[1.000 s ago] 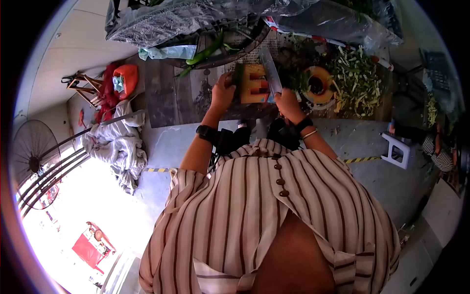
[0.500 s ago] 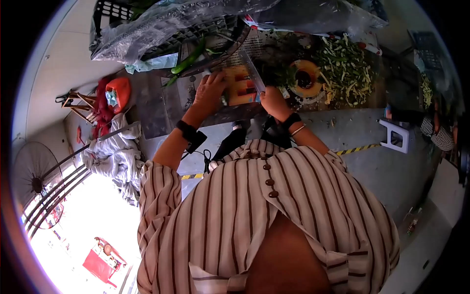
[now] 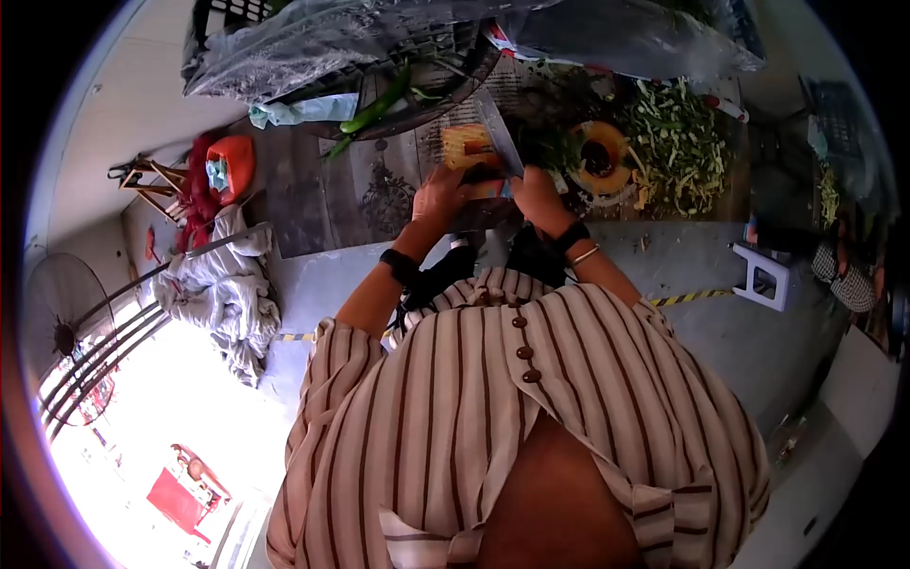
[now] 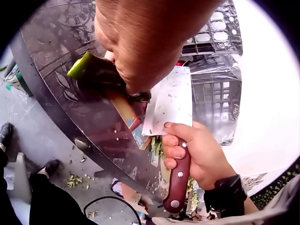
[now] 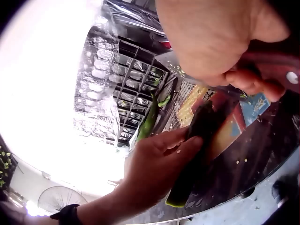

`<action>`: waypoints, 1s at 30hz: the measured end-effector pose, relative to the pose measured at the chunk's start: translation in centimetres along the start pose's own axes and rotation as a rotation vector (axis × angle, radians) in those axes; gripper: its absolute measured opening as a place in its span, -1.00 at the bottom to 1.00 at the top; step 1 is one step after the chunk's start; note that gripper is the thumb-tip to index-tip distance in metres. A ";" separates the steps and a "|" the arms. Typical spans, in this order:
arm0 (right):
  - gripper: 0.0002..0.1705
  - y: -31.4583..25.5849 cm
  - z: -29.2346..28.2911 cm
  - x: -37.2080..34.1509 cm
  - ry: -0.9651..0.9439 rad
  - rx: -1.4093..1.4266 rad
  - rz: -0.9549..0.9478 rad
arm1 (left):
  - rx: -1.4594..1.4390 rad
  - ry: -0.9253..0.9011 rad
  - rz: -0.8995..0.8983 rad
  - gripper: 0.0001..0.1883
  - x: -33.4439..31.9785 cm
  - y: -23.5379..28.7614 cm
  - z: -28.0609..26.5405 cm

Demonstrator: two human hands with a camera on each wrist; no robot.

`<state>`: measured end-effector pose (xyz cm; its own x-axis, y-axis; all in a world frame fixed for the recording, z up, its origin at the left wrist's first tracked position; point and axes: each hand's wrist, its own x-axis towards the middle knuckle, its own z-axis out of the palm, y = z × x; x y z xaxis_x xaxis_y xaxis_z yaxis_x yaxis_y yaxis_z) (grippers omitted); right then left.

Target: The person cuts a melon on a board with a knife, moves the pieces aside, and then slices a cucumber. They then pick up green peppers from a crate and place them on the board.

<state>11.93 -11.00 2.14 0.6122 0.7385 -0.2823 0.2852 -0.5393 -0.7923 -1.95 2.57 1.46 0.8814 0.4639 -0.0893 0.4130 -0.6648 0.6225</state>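
Note:
The left hand (image 3: pixel 438 197) pinches a dark green long vegetable (image 5: pixel 187 180) between thumb and fingers; its pale green end (image 4: pixel 82 65) sticks out past the hand. Beneath lies an orange-and-yellow patterned board (image 3: pixel 463 144), over whose near part the vegetable reaches. Fingers of the right hand (image 4: pixel 199 150) curl round the dark red handle (image 4: pixel 180 180) of a cleaver, the thumb at the base of its broad blade (image 4: pixel 171 98). In the head view the blade (image 3: pixel 496 131) slants over the board's right side, and the right hand (image 3: pixel 540 199) is close beside the left.
Right of the board are dark leafy greens, a round orange item (image 3: pixel 607 156) and a pile of chopped greens (image 3: pixel 681 152). Long green peppers (image 3: pixel 379 102) lie in a basket at the back, near plastic-covered crates (image 3: pixel 284 62). A white stool (image 3: pixel 766 275) stands on the floor.
The left hand first moved left and spread over the vegetable, then came back right and pinched it. The vegetable now lies crosswise instead of along the board's left side. The right hand kept its grip on the cleaver.

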 end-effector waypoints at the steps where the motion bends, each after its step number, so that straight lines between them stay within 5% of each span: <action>1: -0.77 -0.4 0.0 0.0 0.020 0.000 -0.002 | -0.003 0.008 -0.012 -0.70 -0.1 -0.1 0.2; 11: -0.77 -2.1 1.3 -0.1 0.083 -0.181 -0.188 | 0.009 0.112 -0.024 -0.75 -0.2 0.0 1.1; 14: -0.77 -2.7 1.0 0.0 -0.032 -0.073 -0.011 | 0.004 0.100 -0.025 -0.74 -0.2 0.4 0.7; 26: -0.70 -3.6 0.0 0.8 -0.097 -0.232 -0.173 | 0.028 0.106 0.007 -0.73 -0.2 0.3 0.9; 30: -0.75 -5.4 -0.4 1.7 -0.170 -0.252 -0.058 | 0.062 0.150 0.057 -0.82 -0.1 0.2 1.3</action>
<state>11.69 -6.99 6.11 0.4635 0.8167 -0.3438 0.5028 -0.5618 -0.6569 -1.66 1.63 0.61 0.8618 0.5032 0.0648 0.3804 -0.7254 0.5737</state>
